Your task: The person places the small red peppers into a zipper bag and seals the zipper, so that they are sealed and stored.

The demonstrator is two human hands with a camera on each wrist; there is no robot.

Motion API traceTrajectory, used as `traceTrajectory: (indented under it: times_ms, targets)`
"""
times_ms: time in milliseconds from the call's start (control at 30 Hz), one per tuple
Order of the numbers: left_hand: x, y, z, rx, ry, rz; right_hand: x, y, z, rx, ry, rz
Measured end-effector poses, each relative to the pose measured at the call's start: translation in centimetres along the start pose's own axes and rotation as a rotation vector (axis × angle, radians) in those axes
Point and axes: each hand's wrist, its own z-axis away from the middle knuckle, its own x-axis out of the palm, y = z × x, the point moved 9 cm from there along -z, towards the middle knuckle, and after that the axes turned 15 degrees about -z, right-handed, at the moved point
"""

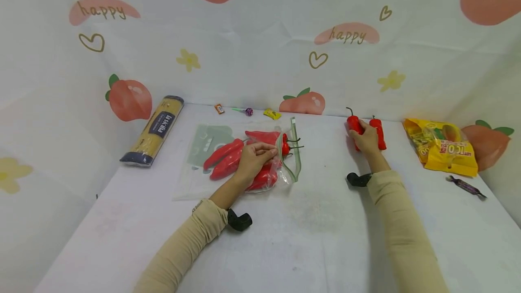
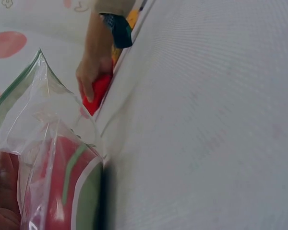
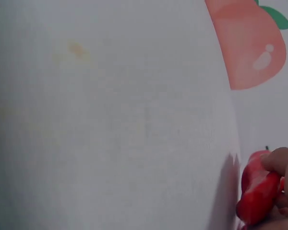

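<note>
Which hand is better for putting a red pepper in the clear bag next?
Probably the right hand: it grips a red pepper. The left hand seems busy pinching the clear bag near its opening.

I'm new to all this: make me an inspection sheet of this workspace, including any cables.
Surface: white table, faint marks.
Job's things: red peppers inside an open clear bag; two loose peppers on the right.
Clutter: pasta packet left; orange sweet, lollipop and yellow sweet at the back; yellow bag and dark wrapped sweet right.
Left hand: pinches the clear bag's edge.
Right hand: grips one loose pepper.
Cables: nothing seen.
Surroundings: white sheet printed with fruit, hearts and "happy".
</note>
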Motion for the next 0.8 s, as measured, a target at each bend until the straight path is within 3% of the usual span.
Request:
traceTrajectory:
  times_ms: [300,567,667,800]
  targets:
    - [-0.4,0.1,0.2,-0.016,0.006,0.014,2.2,-2.6,1.2,-0.065,-0.015,-0.287]
    - [-0.2,0.3,0.1,-0.004,-0.004,0.000,4.6,-3.2,3.4,0.050,0.035,-0.652]
    - [-0.2,0.4,0.1,0.006,-0.003,0.003,5.7,-3.8,4.4,0.057,0.023,-0.764]
    - [-0.1,0.4,0.1,0.011,-0.005,0.022,7.0,-4.4,5.6,0.070,-0.002,-0.808]
